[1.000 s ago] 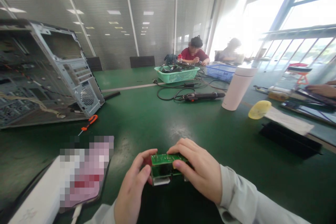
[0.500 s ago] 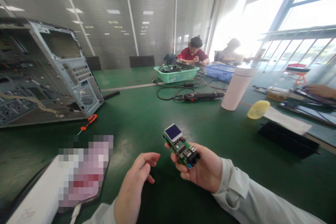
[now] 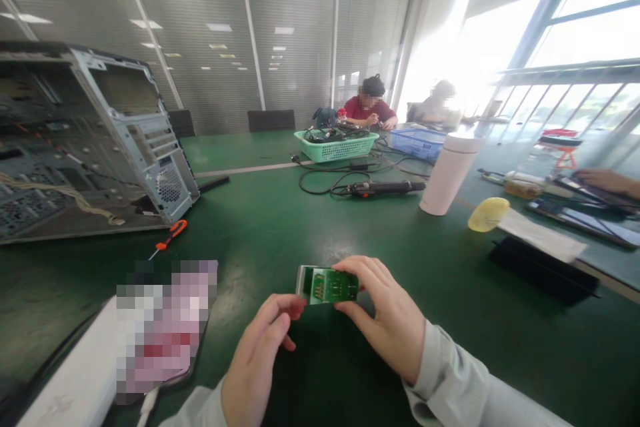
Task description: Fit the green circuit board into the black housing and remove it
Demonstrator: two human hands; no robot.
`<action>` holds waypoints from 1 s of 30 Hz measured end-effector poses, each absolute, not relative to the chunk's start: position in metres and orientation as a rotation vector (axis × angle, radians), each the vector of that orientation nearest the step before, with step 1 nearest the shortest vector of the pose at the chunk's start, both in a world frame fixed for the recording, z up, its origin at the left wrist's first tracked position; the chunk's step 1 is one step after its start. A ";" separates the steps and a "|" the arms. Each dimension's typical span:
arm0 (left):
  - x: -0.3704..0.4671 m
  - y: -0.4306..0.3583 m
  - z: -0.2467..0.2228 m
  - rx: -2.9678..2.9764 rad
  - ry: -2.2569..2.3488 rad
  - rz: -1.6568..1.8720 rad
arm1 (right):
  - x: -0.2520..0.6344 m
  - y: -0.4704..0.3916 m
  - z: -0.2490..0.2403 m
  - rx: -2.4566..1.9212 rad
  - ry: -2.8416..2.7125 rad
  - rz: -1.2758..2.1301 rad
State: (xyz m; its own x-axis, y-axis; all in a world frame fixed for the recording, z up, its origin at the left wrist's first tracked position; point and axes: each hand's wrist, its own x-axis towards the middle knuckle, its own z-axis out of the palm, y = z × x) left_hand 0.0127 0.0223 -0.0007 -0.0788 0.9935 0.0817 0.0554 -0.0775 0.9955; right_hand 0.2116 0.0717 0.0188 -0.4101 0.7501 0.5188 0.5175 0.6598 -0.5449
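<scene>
Circuit board (image 3: 336, 285), green with a pale edge at its left end, is in front of me over the green table (image 3: 280, 223). I grip its right end between the thumb and fingers of my right hand (image 3: 387, 313). My left hand (image 3: 261, 347) is loosely curled, fingertips at the board's left end; I cannot tell whether they touch it. An orange-handled screwdriver (image 3: 173, 235) lies to my left, near the open computer case (image 3: 167, 180).
</scene>
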 end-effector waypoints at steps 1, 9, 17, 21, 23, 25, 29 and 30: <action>0.014 0.022 0.000 1.266 1.278 1.308 | 0.216 0.072 0.019 -0.988 -2.109 0.303; 0.026 0.018 0.010 1.227 1.420 1.316 | 0.346 0.105 0.045 -1.547 -1.824 0.182; 0.019 0.020 0.006 1.317 1.417 1.194 | 0.514 0.125 0.039 -1.970 -1.701 0.185; 0.020 0.020 0.008 1.280 1.462 1.206 | 0.521 0.121 0.021 -1.963 -1.621 0.106; 0.021 0.020 0.007 1.271 1.460 1.216 | 0.518 0.121 0.022 -1.996 -1.623 0.106; 0.019 0.020 0.005 1.263 1.462 1.239 | 0.517 0.122 0.028 -2.033 -1.639 0.113; 0.018 0.019 0.004 1.260 1.435 1.202 | 0.517 0.127 0.036 -2.091 -1.701 0.161; 0.019 0.019 0.005 1.257 1.435 1.208 | 0.516 0.128 0.035 -2.088 -1.723 0.139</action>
State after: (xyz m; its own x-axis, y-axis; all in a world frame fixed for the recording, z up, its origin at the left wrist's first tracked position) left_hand 0.0186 0.0188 0.0048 -0.1276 0.9918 -0.0045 0.1650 0.0257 0.9860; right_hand 0.5163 0.1278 0.0353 0.2239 0.9560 0.1897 0.9131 -0.1377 -0.3837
